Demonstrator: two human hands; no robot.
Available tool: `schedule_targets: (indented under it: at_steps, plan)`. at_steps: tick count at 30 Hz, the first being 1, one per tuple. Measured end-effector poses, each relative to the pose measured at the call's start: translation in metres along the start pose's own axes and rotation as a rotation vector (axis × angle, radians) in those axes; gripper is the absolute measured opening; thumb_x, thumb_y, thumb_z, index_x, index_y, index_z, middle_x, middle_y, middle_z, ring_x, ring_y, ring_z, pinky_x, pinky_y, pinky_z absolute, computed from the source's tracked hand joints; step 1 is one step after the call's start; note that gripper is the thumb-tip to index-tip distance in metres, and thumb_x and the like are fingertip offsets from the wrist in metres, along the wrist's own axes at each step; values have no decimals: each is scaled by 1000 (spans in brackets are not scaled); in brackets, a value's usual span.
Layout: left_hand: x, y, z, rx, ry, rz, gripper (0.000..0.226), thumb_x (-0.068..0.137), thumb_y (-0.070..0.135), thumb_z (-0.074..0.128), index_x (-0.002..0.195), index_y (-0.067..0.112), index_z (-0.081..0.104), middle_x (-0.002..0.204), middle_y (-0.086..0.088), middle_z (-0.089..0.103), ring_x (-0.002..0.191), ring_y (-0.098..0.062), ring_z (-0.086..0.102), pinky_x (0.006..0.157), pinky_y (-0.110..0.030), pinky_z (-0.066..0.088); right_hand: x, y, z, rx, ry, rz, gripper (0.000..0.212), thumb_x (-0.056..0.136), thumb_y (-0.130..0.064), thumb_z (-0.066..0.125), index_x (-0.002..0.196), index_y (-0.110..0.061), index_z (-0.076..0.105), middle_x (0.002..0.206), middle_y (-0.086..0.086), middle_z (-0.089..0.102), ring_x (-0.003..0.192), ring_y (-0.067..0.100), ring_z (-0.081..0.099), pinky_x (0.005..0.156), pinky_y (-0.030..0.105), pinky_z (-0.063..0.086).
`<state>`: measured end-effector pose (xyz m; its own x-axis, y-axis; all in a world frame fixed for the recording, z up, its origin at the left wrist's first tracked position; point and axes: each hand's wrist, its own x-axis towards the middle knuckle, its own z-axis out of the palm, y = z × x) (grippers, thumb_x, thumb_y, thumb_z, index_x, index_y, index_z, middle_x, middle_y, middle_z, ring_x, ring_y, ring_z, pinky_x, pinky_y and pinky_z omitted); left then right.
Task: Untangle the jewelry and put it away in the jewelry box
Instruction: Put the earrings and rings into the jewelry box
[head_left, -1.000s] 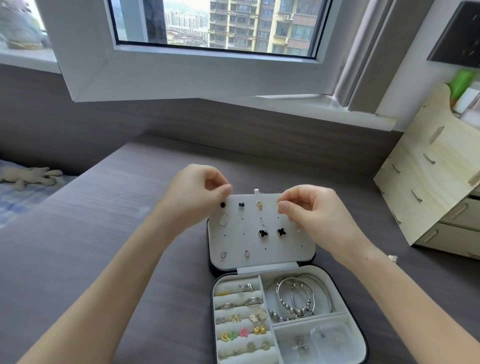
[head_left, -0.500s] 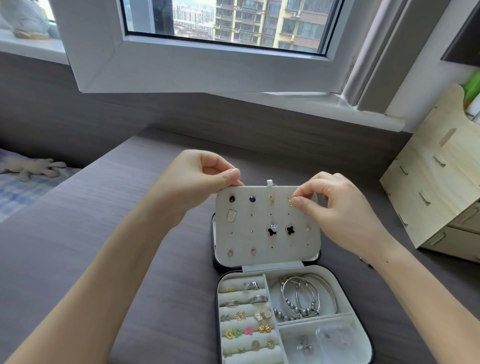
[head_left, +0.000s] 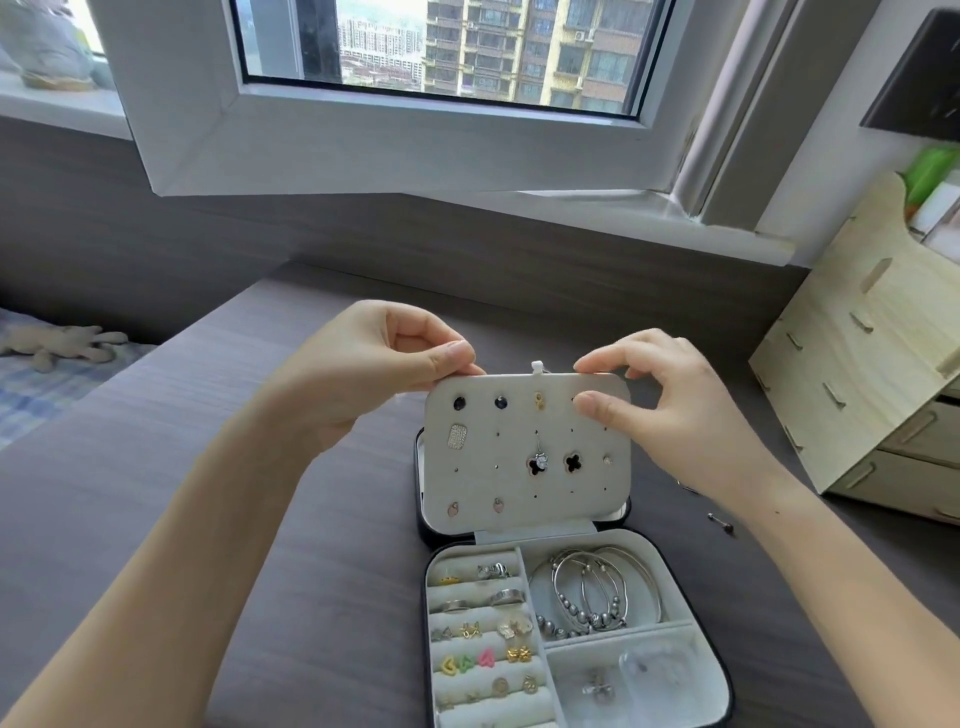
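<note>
1. Jewelry box: lies open on the near right part of the desk. Rings sit in the left rolls and bangles in the far right compartment. Risk: a forearm dropping could jolt the tray and remix the pieces.
2. Loose stud: on the desk toward its right edge, just beside the right forearm. Risk: a sweep of that arm could knock it out of sight.
3. Earring panel: stands upright over the lid and carries the studs. A dangling earring overlaps a black clover. Risk: tilting the panel may snag the two together.
4. Left hand: thumb and forefinger pinch the panel's far left corner. Risk: a slip lets the panel flop.
5. Right hand: thumb on the panel's face and forefinger on its far edge clamp the far right corner. Whether an earring sits under the thumb cannot be told. Risk: a small post or backing could drop behind the panel.
6. Wooden organizer: at the desk's far right corner.
</note>
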<state>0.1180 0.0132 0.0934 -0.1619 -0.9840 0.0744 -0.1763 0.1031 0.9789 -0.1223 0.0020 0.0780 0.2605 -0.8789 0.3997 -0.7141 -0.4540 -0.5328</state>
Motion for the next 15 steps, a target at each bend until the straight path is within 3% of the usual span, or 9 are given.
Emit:
schedule_targets:
  at_steps: [6,10,12,15]
  plan:
    - [-1,0,-1,-34,-53,21,9,84,11,62,79,7,68,81,-8,74,78,-14,71,73,-20,55,-1,0,-3,166,-67,75,10,80,-32,68,90,-34,67,93,-18,63,97,5,51,82,27,41]
    - [-1,1,-4,-108,-131,15,11,74,17,63,73,9,70,80,-10,74,77,-17,70,69,-21,54,-12,-3,-4,155,-29,-6,8,84,-25,67,87,-31,64,84,-18,62,78,-4,49,66,7,34]
    - [3,2,-3,-128,-181,11,10,71,19,65,70,12,72,76,-8,73,73,-15,69,68,-20,54,-24,-2,-5,118,43,-71,4,85,-28,66,86,-30,63,84,-19,61,81,-2,50,68,5,32]
    - [14,0,9,93,-287,61,6,73,25,73,72,19,75,75,-2,72,73,-9,66,72,-17,52,-45,2,-3,106,153,-201,8,83,-36,60,85,-28,61,84,-18,59,85,8,53,76,13,35]
